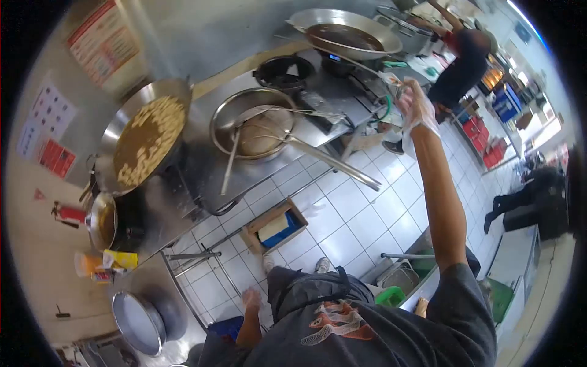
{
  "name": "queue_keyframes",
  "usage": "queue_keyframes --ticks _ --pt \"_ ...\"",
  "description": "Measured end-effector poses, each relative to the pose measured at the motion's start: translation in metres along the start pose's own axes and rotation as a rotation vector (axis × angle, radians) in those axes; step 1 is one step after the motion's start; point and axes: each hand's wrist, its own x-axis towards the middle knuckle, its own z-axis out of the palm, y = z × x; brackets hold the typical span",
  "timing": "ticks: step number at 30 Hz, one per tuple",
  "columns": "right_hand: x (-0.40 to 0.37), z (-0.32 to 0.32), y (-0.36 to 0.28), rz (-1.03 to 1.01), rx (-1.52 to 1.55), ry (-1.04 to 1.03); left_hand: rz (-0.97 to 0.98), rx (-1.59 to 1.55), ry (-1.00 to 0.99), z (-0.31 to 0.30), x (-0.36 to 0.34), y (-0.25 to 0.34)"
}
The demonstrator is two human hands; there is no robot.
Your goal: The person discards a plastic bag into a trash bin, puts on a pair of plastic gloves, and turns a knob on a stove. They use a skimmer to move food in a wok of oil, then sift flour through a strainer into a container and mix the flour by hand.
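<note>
My right hand (417, 104), in a clear plastic glove, is stretched out to the upper right. Its fingers are closed around the end of a long thin metal handle (358, 63), which runs toward a wide wok of dark oil (342, 38); the tool's head cannot be made out. Low at my side hangs my left hand (251, 299), small and blurred, apart from the counter. Between the woks, a steel bowl (220, 131) carries long-handled strainers (333, 160). At the left, pale pieces float in oil inside a large wok (125, 110).
A smaller pan (98, 223) and a metal basin (137, 324) stand at the left. Under the counter (205, 165) is a wooden box (296, 229) on the tiled floor. A co-worker (461, 64) stands at the upper right, near red crates (477, 134).
</note>
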Motion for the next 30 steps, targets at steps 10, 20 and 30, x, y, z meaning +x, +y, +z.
queue_keyframes --ticks 10,20,30 --pt "0.225 -0.013 -0.060 -0.442 -1.136 0.470 0.133 0.909 0.213 0.112 -0.039 -0.043" --pt "0.381 0.001 0.027 -0.638 -1.317 0.196 0.016 0.091 0.146 0.263 0.076 0.005" --pt "0.439 -0.004 0.055 -0.621 -1.215 0.040 0.007 0.220 0.446 0.317 0.030 -0.052"
